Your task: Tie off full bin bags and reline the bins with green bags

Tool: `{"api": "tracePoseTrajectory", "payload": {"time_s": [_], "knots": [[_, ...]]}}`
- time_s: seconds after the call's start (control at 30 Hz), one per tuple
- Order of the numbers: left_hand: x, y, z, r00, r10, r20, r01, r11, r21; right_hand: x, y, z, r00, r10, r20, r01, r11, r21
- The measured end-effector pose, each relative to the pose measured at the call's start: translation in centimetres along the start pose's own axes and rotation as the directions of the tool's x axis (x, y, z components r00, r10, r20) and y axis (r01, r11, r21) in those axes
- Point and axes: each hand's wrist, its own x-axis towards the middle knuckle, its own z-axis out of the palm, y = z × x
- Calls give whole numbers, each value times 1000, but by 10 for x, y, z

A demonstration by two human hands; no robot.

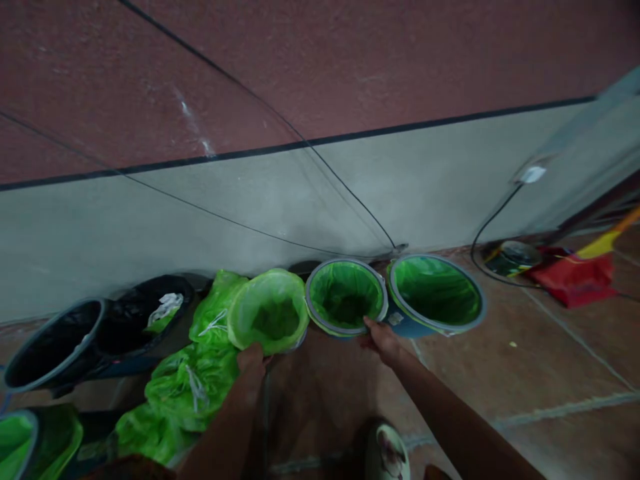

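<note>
My left hand [253, 360] is closed at the near rim of a trash bin [300, 337] lined with a light green bag [240, 313]; its fingers are partly hidden. To the right, my right hand [381, 341] grips the near edge of a second green-lined trash bin [316, 320], thumb over its grey rim ring and fingers below. Both bins stand upright by the wall, side by side. A third green-lined trash bin [410, 321] with a blue body is just right of my right hand. Tied green garbage bags [215, 320] are heaped left of my left hand.
Two black-lined bins [30, 383] stand at the left, and another green-lined bin [35, 433] is at the lower left corner. Cables [345, 183] run down the wall. At the right lie a red dustpan [575, 277] and a dark round container [513, 257]. My shoe [387, 453] is below.
</note>
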Motion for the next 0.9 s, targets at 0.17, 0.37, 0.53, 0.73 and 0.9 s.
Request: {"api": "tracePoseTrajectory", "payload": {"time_s": [0.17, 0.37, 0.53, 0.73, 0.9], "knots": [[11, 0, 5, 984, -173, -43, 172, 985, -29, 6, -11, -60, 965, 47, -259, -1, 984, 176], [17, -1, -1, 984, -178, 22, 179, 982, -54, 36, -33, -97, 910, 161, -381, 27, 897, 442], [13, -2, 1, 985, -167, 36, 170, 981, -96, 48, -50, -87, 928, 160, -337, 26, 873, 487], [7, -6, 3, 980, -182, 79, 190, 976, -110, 34, -32, -82, 924, 117, -364, 69, 885, 460], [5, -11, 5, 976, -188, 106, 200, 972, -121, 9, -1, -54, 980, 18, -196, 39, 958, 284]]}}
